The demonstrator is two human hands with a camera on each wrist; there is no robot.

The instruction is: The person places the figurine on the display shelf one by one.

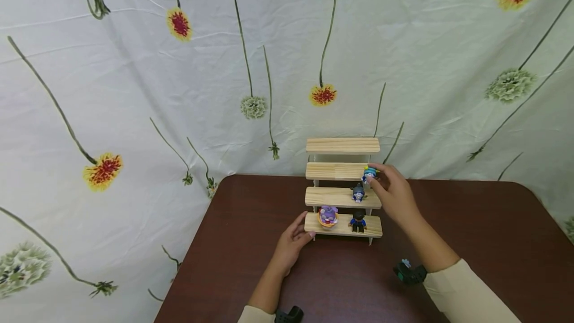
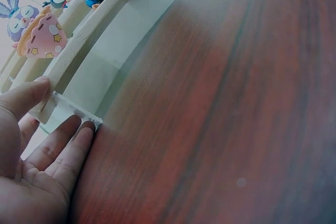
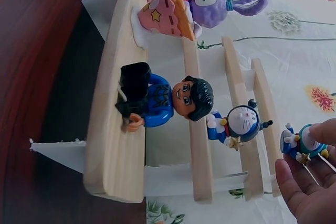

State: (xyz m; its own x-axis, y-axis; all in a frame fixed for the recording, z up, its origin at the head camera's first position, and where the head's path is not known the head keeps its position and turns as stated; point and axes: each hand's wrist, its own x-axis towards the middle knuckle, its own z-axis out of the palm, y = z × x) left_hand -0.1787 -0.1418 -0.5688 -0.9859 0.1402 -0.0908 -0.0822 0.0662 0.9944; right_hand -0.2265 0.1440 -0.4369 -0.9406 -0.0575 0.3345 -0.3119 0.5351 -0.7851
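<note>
A tiered wooden display stand [image 1: 343,197] rises in steps on the table. My left hand [image 1: 289,245] holds the left end of its lowest step, thumb by the board and fingers against the clear side support in the left wrist view. My right hand [image 1: 394,196] pinches a small blue cat figurine [image 3: 299,141] with a teal hat, at the right end of the third step up. A similar cat figurine [image 1: 358,193] in a dark hat sits one step lower. On the lowest step are a purple rabbit figurine [image 3: 210,10] in a pink cup and a black-haired toy figure [image 3: 157,98].
The dark brown table [image 1: 251,203] extends to both sides of the stand. Behind it hangs a white cloth [image 1: 202,74] printed with flowers. Black straps [image 1: 410,273] with small devices are on the wrists. The top step [image 1: 343,145] stands close to the cloth.
</note>
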